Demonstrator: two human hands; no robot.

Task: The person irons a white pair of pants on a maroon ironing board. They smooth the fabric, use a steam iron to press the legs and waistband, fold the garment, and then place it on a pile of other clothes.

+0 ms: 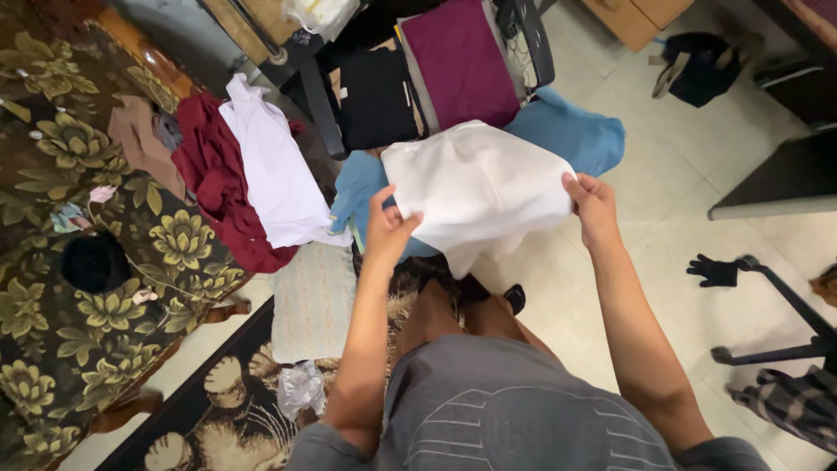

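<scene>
Together gripping a white cloth [475, 187]: left hand [388, 228] pinching its lower left edge, right hand [591, 205] pinching the right edge, held up over a blue garment [571, 133] beside a maroon garment [218, 179].

A home's living room: dark floral-patterned upholstered sofa [105, 288] heaped with maroon and white garments [253, 174], patterned black-and-cream rug [218, 419] over pale tiled floor [697, 174], folded clothes [436, 70] stacked nearby, black glove [713, 270] dropped aside.
</scene>
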